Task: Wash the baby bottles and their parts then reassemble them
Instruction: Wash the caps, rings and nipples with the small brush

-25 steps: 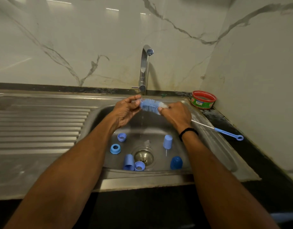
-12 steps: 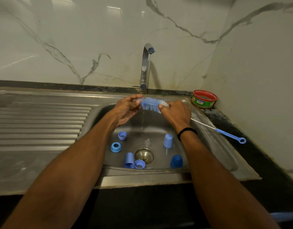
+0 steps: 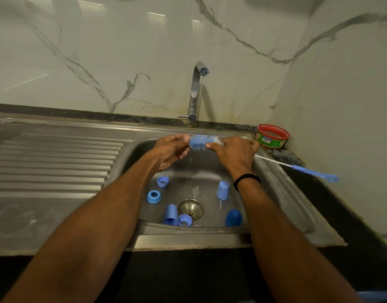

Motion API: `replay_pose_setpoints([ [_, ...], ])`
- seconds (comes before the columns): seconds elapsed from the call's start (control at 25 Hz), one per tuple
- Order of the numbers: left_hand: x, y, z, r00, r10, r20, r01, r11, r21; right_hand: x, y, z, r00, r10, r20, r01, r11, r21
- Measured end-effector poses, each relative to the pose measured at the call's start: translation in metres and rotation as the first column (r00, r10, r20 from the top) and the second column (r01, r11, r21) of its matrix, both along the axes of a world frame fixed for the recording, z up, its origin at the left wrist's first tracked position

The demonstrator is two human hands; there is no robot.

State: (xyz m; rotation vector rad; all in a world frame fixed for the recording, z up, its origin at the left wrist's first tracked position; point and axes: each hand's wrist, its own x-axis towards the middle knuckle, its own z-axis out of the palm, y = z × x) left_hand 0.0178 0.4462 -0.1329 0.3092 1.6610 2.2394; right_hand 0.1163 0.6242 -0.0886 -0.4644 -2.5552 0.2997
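Observation:
Over the sink basin (image 3: 273,193), a blue bottle brush (image 3: 199,142) lies crosswise under a thin stream of water from the tap (image 3: 195,92). My right hand (image 3: 234,153) grips the brush at the base of its bristles; its white wire and blue handle stick out to the right. My left hand (image 3: 171,149) pinches the bristle tip with fingers and thumb. On the basin floor lie blue screw rings (image 3: 153,196), a ring (image 3: 162,181), another ring (image 3: 185,220), two light blue bottles (image 3: 170,214) (image 3: 223,190), a dark blue cap (image 3: 233,218) and a clear teat (image 3: 195,190).
A ribbed steel draining board (image 3: 52,162) stretches left of the basin. A red and green tub (image 3: 273,136) stands at the back right corner by the marble wall. The drain strainer (image 3: 190,208) sits mid-basin. Dark counter runs along the right and front edges.
Both hands keep their hold on the brush under the stream with barely any shift. The view has tilted slightly.

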Motion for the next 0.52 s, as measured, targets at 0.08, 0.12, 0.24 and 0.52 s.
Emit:
replay_pose_setpoints([
  [0.08,-0.0023,-0.0046,0.0036,0.999,-0.019,-0.042,0.017,0.999,-0.029,0.0004,0.0033,-0.0003,1.000,0.000,0.012,0.001,1.000,-0.026],
  [0.12,-0.0032,-0.0062,0.0062,0.998,-0.044,-0.040,0.044,0.999,0.011,0.0007,0.0055,-0.0002,1.000,-0.006,0.016,0.007,0.996,-0.090],
  [0.24,0.0003,-0.0066,0.0094,0.997,-0.081,0.009,0.079,0.993,0.085,0.0003,0.0041,-0.0004,1.000,-0.004,0.006,0.005,0.997,-0.078],
  [0.52,-0.0009,0.0005,0.0070,0.998,0.007,-0.058,-0.002,0.996,0.084,-0.0016,0.0036,-0.0010,0.999,0.018,0.035,-0.015,0.995,-0.098],
])
